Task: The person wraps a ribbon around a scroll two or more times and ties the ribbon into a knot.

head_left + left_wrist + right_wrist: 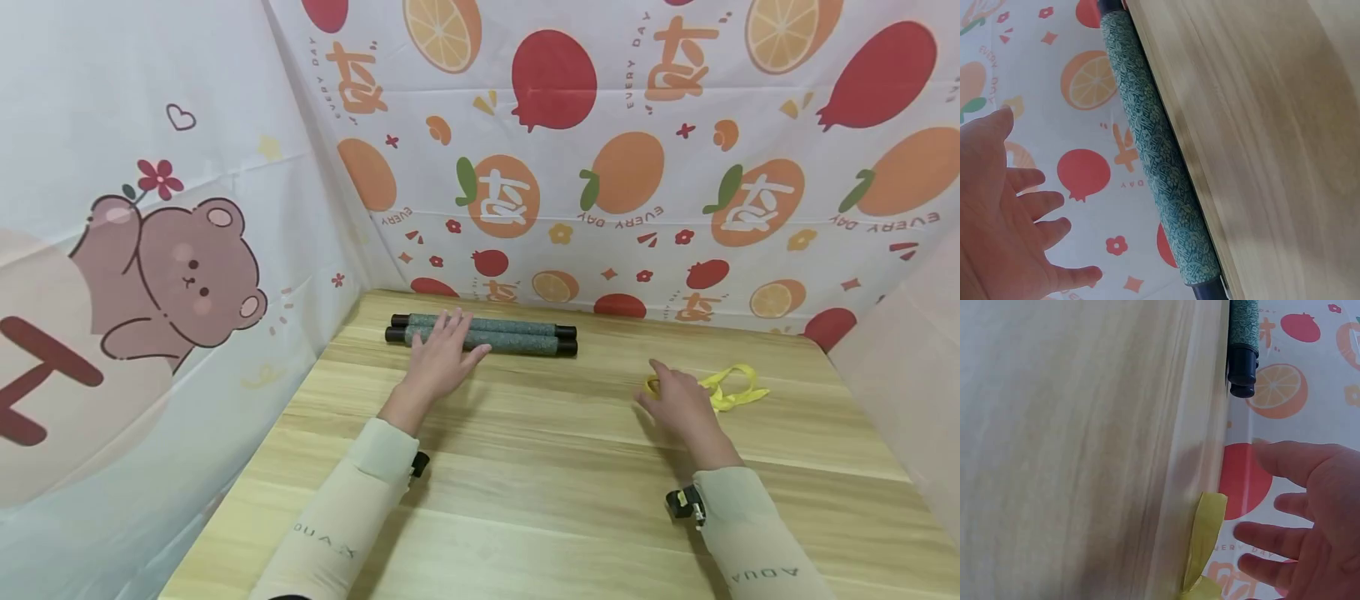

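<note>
Two rolls covered in green patterned material, with black ends, lie side by side near the back of the table. My left hand is spread over their left half in the head view, its fingers apart. The left wrist view shows the same hand with fingers extended and nothing in the palm. Farther right, my right hand hovers by a loosely looped yellow ribbon, overlapping part of it. In the right wrist view its fingers are loosely extended beside the ribbon, holding nothing.
The wood-grain table runs back to a hanging cloth printed with fruit. Another cloth, showing a bear, hangs along the left side. A pale panel borders the table at right.
</note>
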The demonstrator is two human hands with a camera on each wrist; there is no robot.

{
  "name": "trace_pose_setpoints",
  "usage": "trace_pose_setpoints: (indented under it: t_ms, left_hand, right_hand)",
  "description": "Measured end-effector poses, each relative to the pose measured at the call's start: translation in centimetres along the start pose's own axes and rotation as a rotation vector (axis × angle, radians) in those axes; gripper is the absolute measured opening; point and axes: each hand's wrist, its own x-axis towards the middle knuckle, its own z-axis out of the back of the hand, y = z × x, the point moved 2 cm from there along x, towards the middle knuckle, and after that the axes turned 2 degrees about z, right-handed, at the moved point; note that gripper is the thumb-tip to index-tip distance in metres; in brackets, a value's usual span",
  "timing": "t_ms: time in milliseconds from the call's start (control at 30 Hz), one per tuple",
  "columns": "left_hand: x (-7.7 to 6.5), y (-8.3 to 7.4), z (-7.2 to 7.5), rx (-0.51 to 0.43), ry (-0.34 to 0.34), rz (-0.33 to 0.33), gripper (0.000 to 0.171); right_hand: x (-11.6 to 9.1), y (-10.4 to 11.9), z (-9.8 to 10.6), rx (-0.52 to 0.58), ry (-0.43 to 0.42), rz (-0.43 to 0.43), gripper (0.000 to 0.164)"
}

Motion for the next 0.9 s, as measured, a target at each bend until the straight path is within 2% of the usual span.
trace_pose_setpoints:
  t_ms: [333, 567, 900]
  left_hand:
    - [-0.3, -1.0, -0.3, -0.002, 0.018, -0.034, 0.075]
    - [-0.7, -1.4, -0.4, 0.051, -0.024, -0.103, 0.051]
    - [-1.3, -1.7, -0.6, -0.016, 0.010, -0.107, 0.039]
  right_hand:
    - [-0.4, 0.0, -0.8, 0.023, 0.024, 0.011, 0.058]
    - [-0.4, -0.2, -1.4, 0.039, 0.010, 0.044, 0.058]
    - [-0.4, 1.6, -1.9, 0.107, 0.074, 0.047, 0.047]
